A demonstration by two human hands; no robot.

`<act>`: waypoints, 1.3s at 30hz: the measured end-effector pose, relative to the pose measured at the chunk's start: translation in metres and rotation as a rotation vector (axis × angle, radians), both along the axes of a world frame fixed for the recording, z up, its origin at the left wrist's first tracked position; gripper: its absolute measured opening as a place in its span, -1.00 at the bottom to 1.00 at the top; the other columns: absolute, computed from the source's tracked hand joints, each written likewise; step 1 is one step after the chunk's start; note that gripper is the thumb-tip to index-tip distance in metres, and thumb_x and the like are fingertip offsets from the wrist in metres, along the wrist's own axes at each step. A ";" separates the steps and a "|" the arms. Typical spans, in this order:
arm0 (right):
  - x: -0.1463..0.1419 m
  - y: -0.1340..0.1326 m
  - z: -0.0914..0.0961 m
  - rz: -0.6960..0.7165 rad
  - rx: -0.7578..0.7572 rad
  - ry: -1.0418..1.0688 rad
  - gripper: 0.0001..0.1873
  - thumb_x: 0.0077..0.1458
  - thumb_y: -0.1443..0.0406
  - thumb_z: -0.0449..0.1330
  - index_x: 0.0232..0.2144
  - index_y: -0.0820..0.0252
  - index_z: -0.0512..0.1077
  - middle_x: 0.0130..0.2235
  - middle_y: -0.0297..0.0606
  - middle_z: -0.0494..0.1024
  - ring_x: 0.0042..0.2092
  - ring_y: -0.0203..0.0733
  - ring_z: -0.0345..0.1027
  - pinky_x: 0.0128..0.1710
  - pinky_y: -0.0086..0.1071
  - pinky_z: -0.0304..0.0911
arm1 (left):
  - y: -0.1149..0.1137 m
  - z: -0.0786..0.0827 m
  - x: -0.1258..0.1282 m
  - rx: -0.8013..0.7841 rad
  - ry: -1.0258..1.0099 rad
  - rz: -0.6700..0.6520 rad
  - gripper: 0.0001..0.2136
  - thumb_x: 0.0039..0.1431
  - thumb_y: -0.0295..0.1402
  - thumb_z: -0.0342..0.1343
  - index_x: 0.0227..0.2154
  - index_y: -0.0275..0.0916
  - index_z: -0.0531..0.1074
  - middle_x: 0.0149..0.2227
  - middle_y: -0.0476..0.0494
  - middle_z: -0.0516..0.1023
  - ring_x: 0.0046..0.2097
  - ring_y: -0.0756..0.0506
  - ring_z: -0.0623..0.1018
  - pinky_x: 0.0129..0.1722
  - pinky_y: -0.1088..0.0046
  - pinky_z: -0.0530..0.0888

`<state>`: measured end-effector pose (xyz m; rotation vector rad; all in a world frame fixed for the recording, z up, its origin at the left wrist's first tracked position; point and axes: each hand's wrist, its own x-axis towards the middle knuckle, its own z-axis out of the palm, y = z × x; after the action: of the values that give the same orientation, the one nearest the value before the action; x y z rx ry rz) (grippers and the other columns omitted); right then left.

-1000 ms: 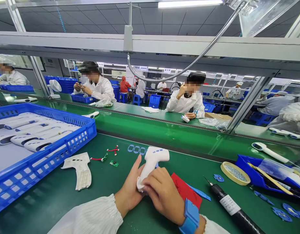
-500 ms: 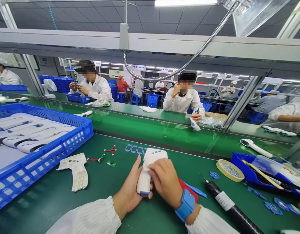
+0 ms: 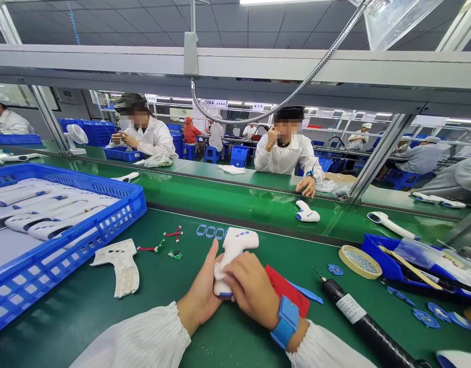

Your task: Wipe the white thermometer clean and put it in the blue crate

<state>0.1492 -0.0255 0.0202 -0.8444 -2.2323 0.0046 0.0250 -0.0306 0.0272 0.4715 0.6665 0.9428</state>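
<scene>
In the middle, my left hand (image 3: 200,296) is wrapped around the handle of a white gun-shaped thermometer (image 3: 241,239). It has small blue buttons on its side and a blue piece at the handle's end. My right hand (image 3: 253,286), with a blue wrist strap, is closed over the handle. Its fingers press a crumpled white cloth-like bit (image 3: 219,272) against the handle; its edges blend with the white housing. To the left lies an open white housing half (image 3: 118,266). Near it are a small green circuit board (image 3: 175,254) and red wires (image 3: 174,234).
A blue crate (image 3: 105,225) of white housings stands at left. At right lie a black electric screwdriver (image 3: 358,317), a round dish of screws (image 3: 360,261), a blue parts bin (image 3: 373,253) and a red cloth (image 3: 285,289). Another thermometer (image 3: 307,212) lies on the green belt (image 3: 220,197).
My right hand and the white cloth-like bit have slid down the handle. The thermometer is turned slightly. Across the belt, a co-worker's hand has let go of another thermometer, which now lies on the belt.
</scene>
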 end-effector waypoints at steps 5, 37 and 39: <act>0.003 0.006 0.000 -0.085 -0.004 0.077 -0.79 0.18 0.37 -0.12 -0.36 0.25 0.31 -0.39 -0.18 0.32 -0.33 -0.14 0.11 -0.36 -0.29 0.03 | 0.000 -0.004 0.000 -0.011 0.051 -0.011 -0.51 -0.03 0.15 -0.12 -0.39 -0.24 0.32 -0.61 0.02 0.25 -0.59 0.01 0.31 -0.70 0.52 0.27; 0.022 -0.061 0.000 0.262 -0.617 0.176 -0.50 0.08 -0.09 -0.05 -0.53 0.16 0.40 -0.51 -0.27 0.39 -0.41 -0.25 0.23 -0.43 -0.43 0.16 | 0.008 -0.001 -0.005 0.051 0.106 0.108 -0.53 -0.01 0.12 -0.10 -0.39 -0.27 0.25 -0.59 0.02 0.27 -0.62 0.07 0.28 -0.66 0.54 0.26; 0.023 -0.060 -0.002 0.224 -0.626 0.200 -0.52 0.11 -0.05 -0.06 -0.52 0.16 0.39 -0.51 -0.28 0.38 -0.40 -0.25 0.24 -0.42 -0.43 0.15 | 0.008 -0.002 -0.005 0.111 0.152 0.144 -0.59 -0.01 0.04 -0.01 -0.38 -0.27 0.24 -0.59 0.04 0.27 -0.62 0.08 0.27 -0.67 0.56 0.24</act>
<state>0.1719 -0.0850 0.0184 -0.8539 -2.1359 0.8923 0.0202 -0.0221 0.0250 0.6045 0.7968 1.0916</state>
